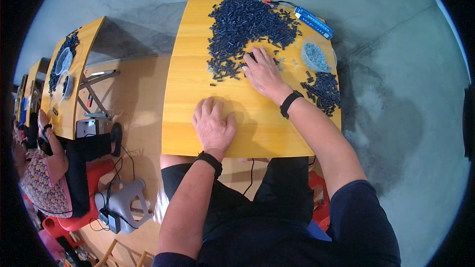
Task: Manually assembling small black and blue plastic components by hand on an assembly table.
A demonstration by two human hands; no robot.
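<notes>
- Leftmost, a side table (pixel 89 44), bearing black pieces and clear tubs; a co-worker (pixel 47 183) sits beside it.
- Yellow table (pixel 180 99), one, wood-toned, directly before the person.
- Left hand (pixel 215 126): palm down near the table's front edge, fingers extended and slightly spread, nothing visible in its grasp. Judged useful as a steadying rest, clear of the pieces.
- Main heap (pixel 247 22): short black cylindrical pieces, at the far side, thinning toward the hands.
- Right hand (pixel 264 74): fingers bent at the heap's near edge, among black pieces; cannot tell whether any is pinched. Advisable: light fingertips, working the thin fringe rather than the deep middle.
- Loose silvery bits (pixel 282 64), just beyond its fingers; best kept apart from the black.
- Blue box (pixel 313 22), elongated, far right corner.
- Clear tub (pixel 332 52), holding small silvery-blue pieces.
- Smaller pile (pixel 324 94), black pieces, right edge; best left unmixed, the forearm kept off it.
</notes>
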